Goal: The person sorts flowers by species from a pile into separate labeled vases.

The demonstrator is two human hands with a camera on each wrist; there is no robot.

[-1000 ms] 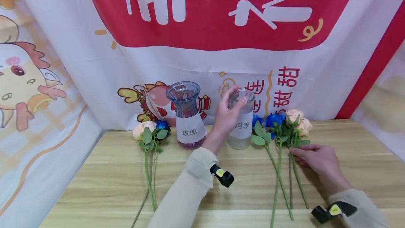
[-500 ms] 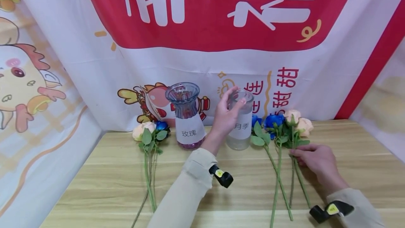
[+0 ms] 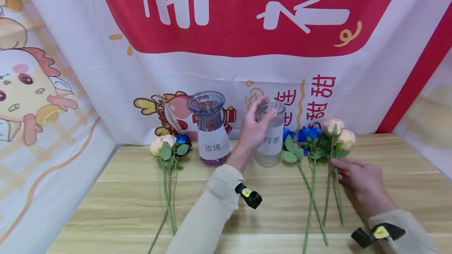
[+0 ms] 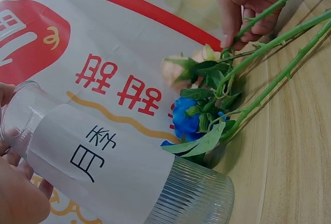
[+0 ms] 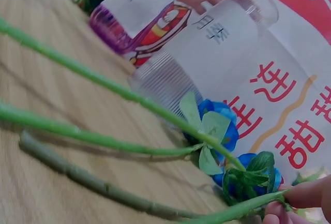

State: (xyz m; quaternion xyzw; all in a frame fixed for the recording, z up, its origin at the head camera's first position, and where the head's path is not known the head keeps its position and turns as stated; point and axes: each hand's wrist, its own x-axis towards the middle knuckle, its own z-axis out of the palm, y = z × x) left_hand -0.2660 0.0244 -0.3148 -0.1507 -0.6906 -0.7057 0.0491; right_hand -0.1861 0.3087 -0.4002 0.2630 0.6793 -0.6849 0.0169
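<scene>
My left hand (image 3: pixel 252 128) grips a clear glass vase (image 3: pixel 269 159) near its rim, thumb and fingers round the neck. The vase stands upright on the table and has a white paper label, plain in the left wrist view. To its right, my right hand (image 3: pixel 361 181) pinches the green stem (image 5: pixel 248 207) of a peach artificial rose (image 3: pixel 333 126) just below the bloom. Another peach rose (image 3: pixel 347 139) lies beside it, and blue roses (image 3: pixel 308 134) lie close to the vase. Their stems point toward me across the wood.
A bluish glass vase (image 3: pixel 206 115) with a purple base and its own label stands left of the clear one. Farther left lie a pale rose (image 3: pixel 162 144) and a blue rose (image 3: pixel 182 139). A printed cloth banner (image 3: pixel 233 69) hangs behind the wooden table (image 3: pixel 116 199).
My right hand has shifted slightly right, and the peach rose it pinches has risen a little, its stem moving with it. My left hand stays on the clear vase.
</scene>
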